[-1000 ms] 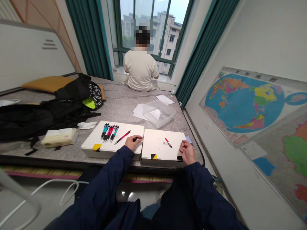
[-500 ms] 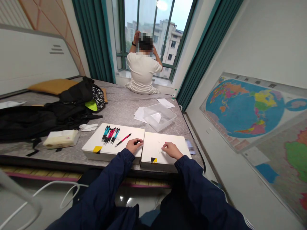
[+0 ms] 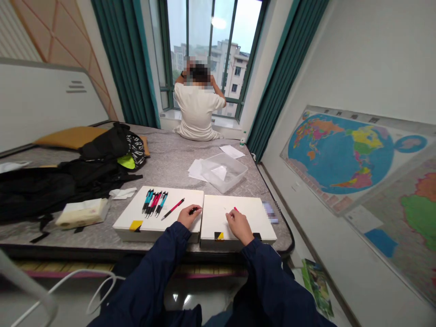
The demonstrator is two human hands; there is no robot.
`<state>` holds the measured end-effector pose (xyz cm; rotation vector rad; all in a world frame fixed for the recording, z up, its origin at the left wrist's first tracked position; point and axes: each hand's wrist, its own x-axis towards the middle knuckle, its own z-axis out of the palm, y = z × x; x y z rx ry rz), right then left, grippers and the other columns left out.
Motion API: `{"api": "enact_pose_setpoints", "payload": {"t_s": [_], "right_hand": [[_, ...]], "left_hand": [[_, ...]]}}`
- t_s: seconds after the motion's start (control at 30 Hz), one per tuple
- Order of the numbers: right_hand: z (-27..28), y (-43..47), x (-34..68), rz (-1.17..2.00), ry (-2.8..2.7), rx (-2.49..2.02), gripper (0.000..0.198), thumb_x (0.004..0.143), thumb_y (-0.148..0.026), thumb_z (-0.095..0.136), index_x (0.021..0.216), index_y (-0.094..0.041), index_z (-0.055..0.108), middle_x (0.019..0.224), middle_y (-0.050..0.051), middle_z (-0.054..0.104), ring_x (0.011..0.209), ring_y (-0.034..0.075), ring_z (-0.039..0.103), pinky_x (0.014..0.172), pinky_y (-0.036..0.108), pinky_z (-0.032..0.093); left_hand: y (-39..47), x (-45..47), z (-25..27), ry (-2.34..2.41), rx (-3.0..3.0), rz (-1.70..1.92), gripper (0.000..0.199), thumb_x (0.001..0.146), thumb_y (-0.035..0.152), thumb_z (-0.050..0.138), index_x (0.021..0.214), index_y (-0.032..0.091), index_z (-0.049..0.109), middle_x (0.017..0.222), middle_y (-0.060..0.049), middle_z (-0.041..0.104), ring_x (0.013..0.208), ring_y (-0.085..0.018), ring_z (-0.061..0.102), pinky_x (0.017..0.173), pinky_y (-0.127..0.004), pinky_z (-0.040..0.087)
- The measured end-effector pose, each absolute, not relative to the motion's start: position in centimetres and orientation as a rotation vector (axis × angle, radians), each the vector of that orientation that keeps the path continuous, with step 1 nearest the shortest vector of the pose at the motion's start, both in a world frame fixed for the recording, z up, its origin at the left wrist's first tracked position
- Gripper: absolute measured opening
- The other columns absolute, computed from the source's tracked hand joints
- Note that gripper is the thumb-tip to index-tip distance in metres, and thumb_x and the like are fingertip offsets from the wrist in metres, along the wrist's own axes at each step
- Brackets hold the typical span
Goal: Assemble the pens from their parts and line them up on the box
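Observation:
My left hand (image 3: 189, 217) is closed around a small black pen part (image 3: 194, 210) at the right edge of the left white box (image 3: 136, 212). Over the right white box (image 3: 211, 213), my right hand (image 3: 239, 226) pinches a small red pen part (image 3: 235, 209), mostly covered by the fingers. One red and black pen (image 3: 173, 209) lies alone on the left box, just left of my left hand. Farther left on that lid is a row of several blue and red pens (image 3: 155, 203) with black grips.
Behind the boxes stands a clear plastic bin (image 3: 235, 179) beside white papers (image 3: 195, 170). A tissue pack (image 3: 81, 213) and black bags (image 3: 91, 177) lie at left. A person in a white shirt (image 3: 199, 111) sits by the window, facing away.
My right hand has turned and drawn in slightly toward me, and the red part shows more above its fingers. My left hand keeps its hold. The camera view has shifted a little.

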<state>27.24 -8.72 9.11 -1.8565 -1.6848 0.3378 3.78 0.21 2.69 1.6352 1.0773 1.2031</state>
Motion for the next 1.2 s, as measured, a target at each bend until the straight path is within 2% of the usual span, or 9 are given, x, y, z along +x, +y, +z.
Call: {"api": "enact_pose_setpoints", "payload": {"t_s": [0.17,0.27,0.33,0.4,0.47,0.57,0.83,1.07,1.2], "right_hand": [[8.4,-12.7,31.0,0.426,-1.165,-1.614,0.04,0.087,-0.052,0.049,0.068,-0.018,0.056,0.051,-0.004,0.045,0.049,0.012,0.04,0.05,0.023,0.029],[7.7,-13.7,32.4,0.589,-1.089,-1.608,0.042,0.085,-0.055,0.049,0.069,-0.017,0.058,0.044,-0.006,0.038,0.042,0.012,0.035,0.045,0.023,0.027],[7.7,-13.0,32.4,0.723,-1.23,-1.639,0.041,0.084,-0.053,0.05,0.071,-0.017,0.062,0.043,-0.005,0.042,0.042,0.012,0.039,0.046,0.023,0.029],[8.0,-11.3,32.2,0.757,-1.448,-1.689,0.037,0.083,-0.049,0.053,0.071,-0.016,0.065,0.052,0.0,0.055,0.051,0.015,0.05,0.052,0.024,0.035],[8.7,-9.3,31.9,0.68,-1.649,-1.804,0.029,0.081,-0.041,0.058,0.072,-0.016,0.067,0.067,0.005,0.066,0.064,0.018,0.058,0.061,0.025,0.039],[10.0,-6.7,32.2,0.539,-1.83,-1.998,0.018,0.078,-0.032,0.064,0.076,-0.016,0.071,0.081,0.009,0.071,0.073,0.019,0.061,0.067,0.025,0.039],[12.3,-3.6,35.4,0.483,-1.84,-1.825,0.023,0.081,-0.032,0.058,0.078,-0.014,0.071,0.069,0.004,0.066,0.063,0.015,0.055,0.061,0.024,0.036],[10.9,-4.4,32.9,0.78,-1.717,-1.628,0.02,0.08,-0.028,0.054,0.083,-0.013,0.068,0.061,-0.001,0.059,0.053,0.011,0.048,0.053,0.022,0.034],[10.3,-4.6,29.9,0.758,-1.747,-1.553,0.02,0.079,-0.032,0.058,0.078,-0.014,0.068,0.06,-0.001,0.057,0.056,0.011,0.047,0.055,0.022,0.035]], "left_hand": [[0.3,3.7,2.5,1.102,1.641,1.188,0.031,0.085,0.045,0.054,0.084,0.018,0.068,0.064,-0.001,0.063,0.067,-0.017,0.06,0.072,-0.029,0.047],[0.3,3.7,2.4,1.11,1.658,1.17,0.031,0.086,0.045,0.051,0.082,0.018,0.066,0.06,0.001,0.058,0.061,-0.015,0.056,0.067,-0.028,0.045],[0.2,3.7,2.4,1.113,1.679,1.146,0.031,0.085,0.045,0.051,0.08,0.018,0.065,0.058,0.002,0.057,0.058,-0.015,0.054,0.064,-0.027,0.043],[0.2,3.7,2.5,1.134,1.677,1.139,0.031,0.084,0.046,0.052,0.08,0.018,0.066,0.056,0.002,0.056,0.057,-0.015,0.053,0.061,-0.026,0.042],[0.2,3.7,2.6,1.172,1.661,1.15,0.032,0.084,0.046,0.052,0.08,0.018,0.066,0.056,0.001,0.056,0.057,-0.015,0.054,0.06,-0.026,0.041],[0.3,3.7,2.7,1.194,1.649,1.16,0.032,0.083,0.046,0.053,0.08,0.018,0.067,0.057,0.001,0.057,0.059,-0.015,0.055,0.063,-0.027,0.043],[0.3,3.6,2.5,1.172,1.612,1.175,0.03,0.08,0.047,0.059,0.075,0.018,0.065,0.054,0.001,0.059,0.057,-0.016,0.056,0.064,-0.029,0.046],[0.2,3.6,2.5,1.152,1.596,1.177,0.03,0.078,0.047,0.062,0.076,0.017,0.067,0.055,0.001,0.061,0.056,-0.016,0.058,0.062,-0.029,0.047],[0.3,3.6,2.3,1.099,1.583,1.171,0.028,0.078,0.045,0.062,0.078,0.017,0.065,0.054,0.002,0.06,0.054,-0.015,0.058,0.062,-0.028,0.047]]}}
